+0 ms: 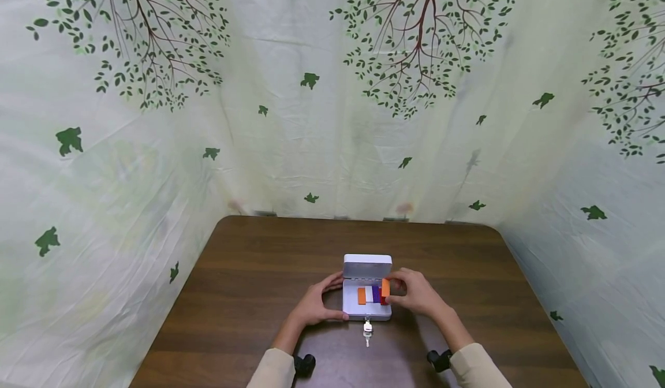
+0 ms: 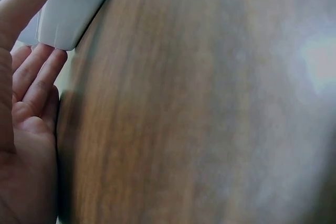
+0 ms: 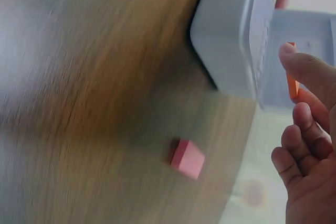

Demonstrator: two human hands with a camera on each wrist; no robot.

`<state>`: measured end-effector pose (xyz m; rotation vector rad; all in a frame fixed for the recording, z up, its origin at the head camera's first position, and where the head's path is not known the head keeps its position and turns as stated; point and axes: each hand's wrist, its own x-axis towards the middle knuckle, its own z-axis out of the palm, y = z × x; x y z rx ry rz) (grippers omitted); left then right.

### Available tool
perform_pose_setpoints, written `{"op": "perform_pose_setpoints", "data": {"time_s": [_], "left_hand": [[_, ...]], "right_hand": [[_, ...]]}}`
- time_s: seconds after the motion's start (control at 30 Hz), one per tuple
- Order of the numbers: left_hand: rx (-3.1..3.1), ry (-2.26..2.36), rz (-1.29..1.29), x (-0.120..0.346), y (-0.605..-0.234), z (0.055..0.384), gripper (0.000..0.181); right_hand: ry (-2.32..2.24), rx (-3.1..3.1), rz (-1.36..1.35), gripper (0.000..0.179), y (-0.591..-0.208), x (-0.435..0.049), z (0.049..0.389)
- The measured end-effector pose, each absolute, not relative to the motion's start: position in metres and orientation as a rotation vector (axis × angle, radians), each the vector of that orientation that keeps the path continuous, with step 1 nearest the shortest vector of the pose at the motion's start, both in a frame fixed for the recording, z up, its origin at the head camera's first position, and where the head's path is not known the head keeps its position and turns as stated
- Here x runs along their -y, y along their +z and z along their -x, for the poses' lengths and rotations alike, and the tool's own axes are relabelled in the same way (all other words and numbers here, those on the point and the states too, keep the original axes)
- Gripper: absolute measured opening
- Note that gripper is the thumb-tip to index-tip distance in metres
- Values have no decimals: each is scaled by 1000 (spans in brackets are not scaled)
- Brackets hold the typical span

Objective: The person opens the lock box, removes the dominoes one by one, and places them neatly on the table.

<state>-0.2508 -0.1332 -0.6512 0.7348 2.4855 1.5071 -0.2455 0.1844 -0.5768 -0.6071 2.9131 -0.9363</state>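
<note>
A small white metal cash box (image 1: pixel 352 312) stands on the table with its lid (image 1: pixel 368 267) raised. Keys (image 1: pixel 368 329) hang from the lock at its front. Inside lie an orange block (image 1: pixel 361 296), a white block (image 1: pixel 369 294), a purple block (image 1: pixel 376 294) and a red block (image 1: pixel 383 300). My left hand (image 1: pixel 314 303) holds the box's left side, thumb at the front corner and fingers farther back. Between thumb and forefinger, my right hand (image 1: pixel 415 293) pinches another orange block (image 1: pixel 385 287) over the box's right end. This orange block (image 3: pixel 292 80) appears edge-on in the right wrist view.
A pinkish-red block (image 3: pixel 188 159) lies on the wooden table (image 1: pixel 260 295) beside the box, seen in the right wrist view. Behind the table hangs a pale curtain (image 1: pixel 280 151) printed with trees and leaves.
</note>
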Motion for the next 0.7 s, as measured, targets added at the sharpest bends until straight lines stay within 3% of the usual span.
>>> {"op": "perform_pose_setpoints", "data": {"time_s": [0.7], "left_hand": [[-2506, 1494, -775, 132, -653, 253, 107]], "right_hand": [[-905, -2939, 404, 41, -599, -257, 242]]}}
